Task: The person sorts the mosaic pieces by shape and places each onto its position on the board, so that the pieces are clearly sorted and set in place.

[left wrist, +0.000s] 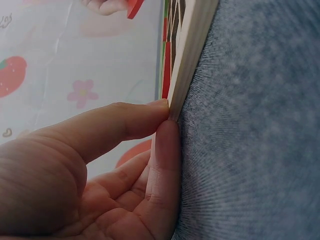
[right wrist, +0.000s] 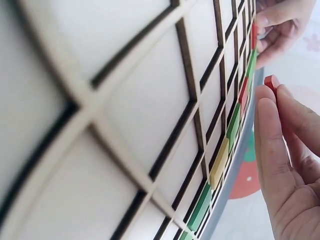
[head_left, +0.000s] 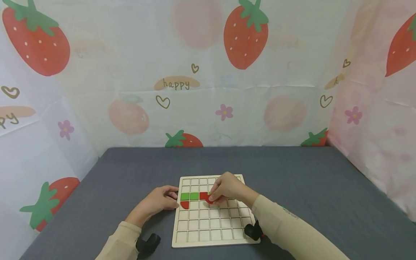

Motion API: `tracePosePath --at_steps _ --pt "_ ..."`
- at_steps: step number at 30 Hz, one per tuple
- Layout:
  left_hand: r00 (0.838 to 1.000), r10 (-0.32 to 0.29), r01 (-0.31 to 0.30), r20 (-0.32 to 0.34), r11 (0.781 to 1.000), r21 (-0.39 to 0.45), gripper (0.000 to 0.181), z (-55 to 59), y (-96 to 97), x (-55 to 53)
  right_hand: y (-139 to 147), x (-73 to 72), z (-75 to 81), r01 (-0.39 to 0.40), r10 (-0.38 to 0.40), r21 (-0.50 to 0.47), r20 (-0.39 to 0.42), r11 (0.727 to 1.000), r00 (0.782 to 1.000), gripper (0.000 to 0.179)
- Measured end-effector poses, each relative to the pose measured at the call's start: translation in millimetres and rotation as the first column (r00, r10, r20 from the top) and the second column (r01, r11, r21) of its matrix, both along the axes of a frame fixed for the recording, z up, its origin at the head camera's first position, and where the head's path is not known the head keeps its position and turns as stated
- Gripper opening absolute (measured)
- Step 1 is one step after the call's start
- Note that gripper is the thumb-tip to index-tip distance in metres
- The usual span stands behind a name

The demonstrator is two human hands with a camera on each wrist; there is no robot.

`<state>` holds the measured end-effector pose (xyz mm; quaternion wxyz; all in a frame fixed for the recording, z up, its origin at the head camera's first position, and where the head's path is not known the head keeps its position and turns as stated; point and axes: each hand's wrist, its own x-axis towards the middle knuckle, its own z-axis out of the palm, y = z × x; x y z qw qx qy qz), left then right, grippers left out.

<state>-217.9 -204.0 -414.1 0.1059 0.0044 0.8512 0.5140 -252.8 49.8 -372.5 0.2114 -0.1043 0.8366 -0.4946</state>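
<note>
A wooden grid board [head_left: 199,224] lies flat on the table. My left hand [head_left: 159,199] grips its left edge, thumb and index fingertip at the rim in the left wrist view. Over the board, my right hand [head_left: 226,187] pinches a small red piece [right wrist: 270,82] between thumb and fingers; its edge looks rounded. Two green squares [head_left: 190,196] and a red square [head_left: 203,195] sit side by side in one row. A red quarter-circle piece [head_left: 184,204] lies in the cell below the leftmost green. The right wrist view also shows a yellow piece [right wrist: 219,162] among green ones, hidden behind my right hand in the head view.
The board lies on a dark grey tablecloth [head_left: 143,162]. Black wrist straps [head_left: 147,245] show below both sleeves. A white curtain [head_left: 130,54] printed with strawberries and hearts hangs behind the table and along its sides.
</note>
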Motion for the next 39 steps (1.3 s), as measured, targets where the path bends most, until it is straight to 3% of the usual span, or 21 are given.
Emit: tracePosePath --at_steps 11,16,23,39 --pt "1.000 -0.021 0.021 -0.007 1.000 0.010 0.059 0.3 0.5 0.4 -10.7 -3.9 1.1 -0.015 0.015 0.002 0.032 1.000 0.999 0.007" --pt "1.000 -0.002 0.001 0.010 1.000 0.020 0.058 -0.5 0.3 0.4 -16.5 -6.8 -1.8 -0.039 0.038 0.014 0.055 0.999 0.998 0.006" --pt "1.000 -0.029 0.029 0.006 0.999 0.040 0.060 -2.7 0.4 -0.6 -27.5 -8.9 -4.3 -0.027 0.023 0.040 0.080 0.999 0.997 0.008" --pt "1.000 -0.017 0.016 0.003 1.000 0.018 0.059 0.7 1.0 -0.2 -43.3 -4.1 -5.6 -0.044 0.042 0.056 0.043 0.997 0.998 0.011"
